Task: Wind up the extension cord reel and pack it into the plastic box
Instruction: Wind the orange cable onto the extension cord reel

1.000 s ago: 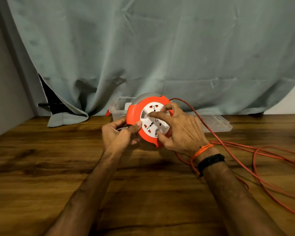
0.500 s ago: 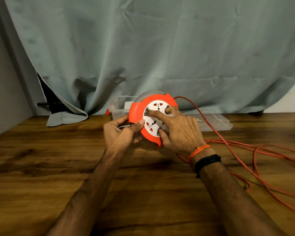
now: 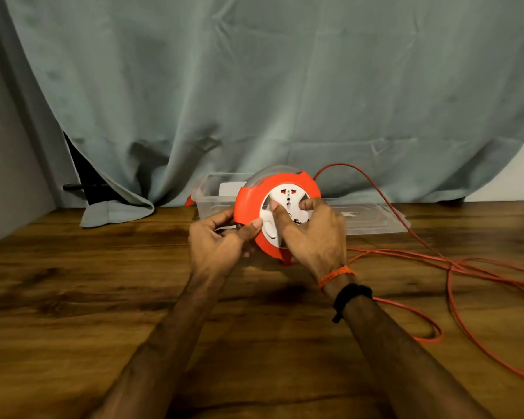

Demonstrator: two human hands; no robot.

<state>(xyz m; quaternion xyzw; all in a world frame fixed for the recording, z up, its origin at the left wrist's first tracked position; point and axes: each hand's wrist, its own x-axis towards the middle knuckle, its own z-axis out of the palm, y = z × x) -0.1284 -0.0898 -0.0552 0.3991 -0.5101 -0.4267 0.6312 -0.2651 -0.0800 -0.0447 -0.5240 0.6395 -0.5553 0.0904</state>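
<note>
An orange extension cord reel [image 3: 251, 201] with a white socket face stands tilted on the wooden table, facing me. My left hand [image 3: 218, 243] grips its left rim, thumb on the front. My right hand [image 3: 312, 234] lies on the white socket disc, fingers pressed into it. The orange cord [image 3: 454, 267] leaves the reel's top right and lies in loose loops across the table's right side. Behind the reel sits the clear plastic box [image 3: 208, 196], open.
The box's clear lid [image 3: 372, 220] lies flat to the right of the box. A grey-green curtain [image 3: 254, 86] hangs behind the table, its hem resting on the wood at the left. A wall closes the left side.
The white socket disc has turned under my right hand. The cord loops on the right have shifted closer to the reel.
</note>
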